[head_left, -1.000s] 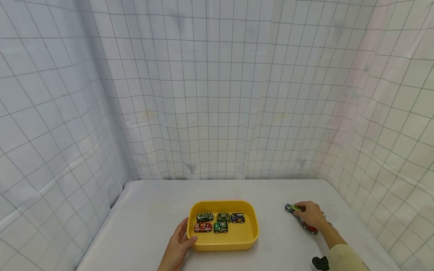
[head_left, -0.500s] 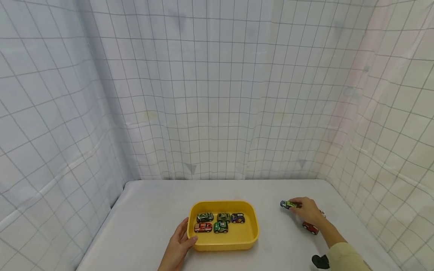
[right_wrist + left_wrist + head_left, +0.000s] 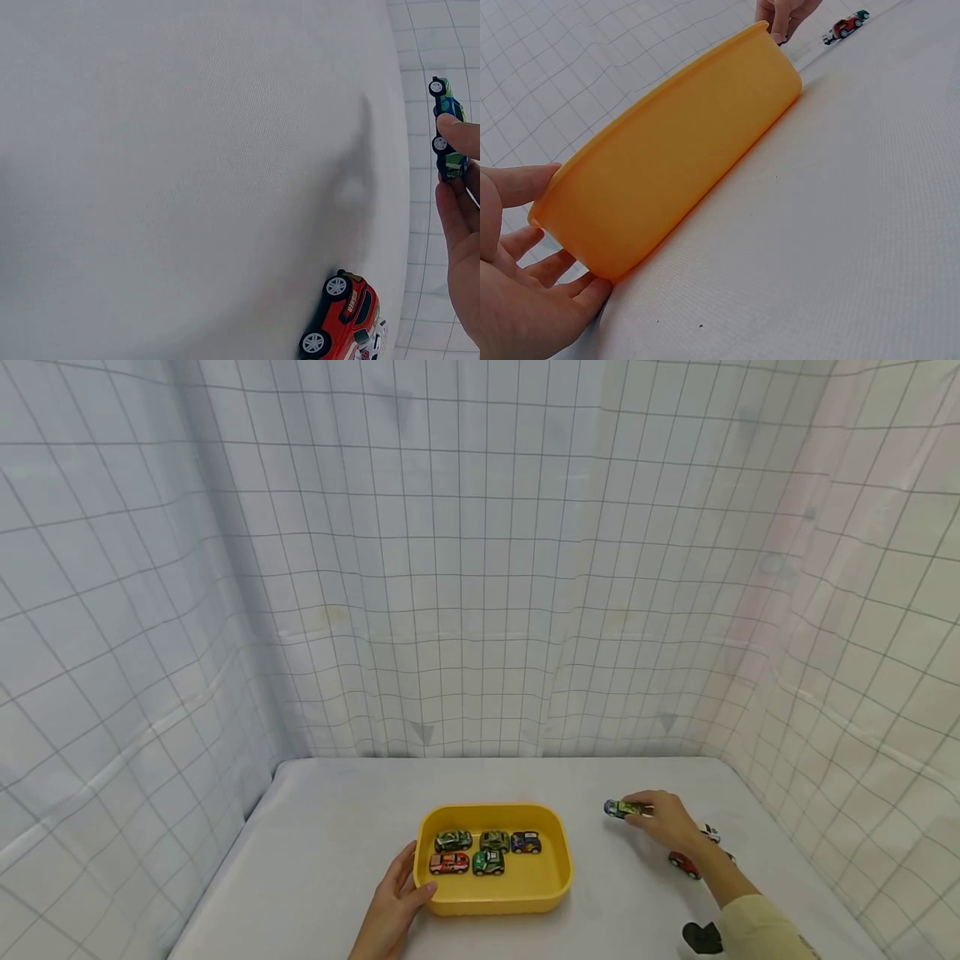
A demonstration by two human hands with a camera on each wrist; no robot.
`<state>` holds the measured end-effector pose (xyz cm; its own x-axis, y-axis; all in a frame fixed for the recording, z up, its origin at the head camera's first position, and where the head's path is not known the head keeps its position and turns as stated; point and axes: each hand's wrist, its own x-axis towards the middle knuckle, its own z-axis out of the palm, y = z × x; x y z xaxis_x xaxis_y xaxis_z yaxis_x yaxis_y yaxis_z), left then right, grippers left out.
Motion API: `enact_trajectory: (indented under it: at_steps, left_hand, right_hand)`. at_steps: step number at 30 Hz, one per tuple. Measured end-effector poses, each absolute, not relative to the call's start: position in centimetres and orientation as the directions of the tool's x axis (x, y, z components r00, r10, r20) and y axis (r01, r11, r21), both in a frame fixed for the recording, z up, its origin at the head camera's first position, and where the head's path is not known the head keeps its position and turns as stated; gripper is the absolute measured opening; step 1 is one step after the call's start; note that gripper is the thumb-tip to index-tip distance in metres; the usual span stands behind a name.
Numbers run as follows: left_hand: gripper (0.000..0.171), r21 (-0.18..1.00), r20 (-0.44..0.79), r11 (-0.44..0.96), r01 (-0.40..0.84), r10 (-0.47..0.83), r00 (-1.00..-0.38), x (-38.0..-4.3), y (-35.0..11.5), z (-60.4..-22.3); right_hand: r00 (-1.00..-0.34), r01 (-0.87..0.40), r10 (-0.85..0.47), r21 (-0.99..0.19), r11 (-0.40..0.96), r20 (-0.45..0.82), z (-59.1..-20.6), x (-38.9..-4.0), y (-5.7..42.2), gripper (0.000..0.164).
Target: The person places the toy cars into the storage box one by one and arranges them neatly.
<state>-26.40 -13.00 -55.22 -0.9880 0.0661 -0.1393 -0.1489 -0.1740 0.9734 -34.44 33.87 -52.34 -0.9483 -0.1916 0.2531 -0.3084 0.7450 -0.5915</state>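
Observation:
My left hand [image 3: 393, 897] grips the left end of a yellow plastic tray [image 3: 495, 907], thumb at the rim and fingers against the outer wall, as the left wrist view shows. Several toy cars stand inside, among them a red one [image 3: 449, 863], a green one [image 3: 488, 862] and a dark blue one [image 3: 526, 842]. To the right of the tray, my right hand [image 3: 663, 821] pinches a green and blue toy car [image 3: 618, 808] between thumb and fingers. In the right wrist view this toy car [image 3: 450, 109] is held up off the table.
Behind the right hand on the white table [image 3: 337, 827] are a red toy car [image 3: 684, 864] and a white one [image 3: 709, 833], partly hidden by the forearm. A black object [image 3: 702, 937] lies by the right sleeve. Checked white curtains [image 3: 480, 610] enclose the table.
My right hand has moved left and away from me with the green and blue toy car, uncovering more of the white car. My left hand and the tray have stayed put.

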Motion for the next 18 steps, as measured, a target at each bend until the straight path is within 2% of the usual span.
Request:
enact_trajectory:
  at_steps: [10, 18]
  left_hand:
    - [0.090, 0.976, -0.137, -0.163, -0.145, 0.061, -0.989, -26.6, -12.9, -55.5]
    - [0.091, 0.973, -0.151, -0.167, -0.157, 0.052, -0.987, -26.6, -12.9, -55.4]
  right_hand:
    - [-0.914, -0.400, -0.264, -0.569, 0.718, 0.310, -51.8, -34.3, 32.4, 0.025]
    - [-0.907, -0.418, -0.284, -0.571, 0.707, 0.312, -51.6, -34.0, 30.3, 0.024]
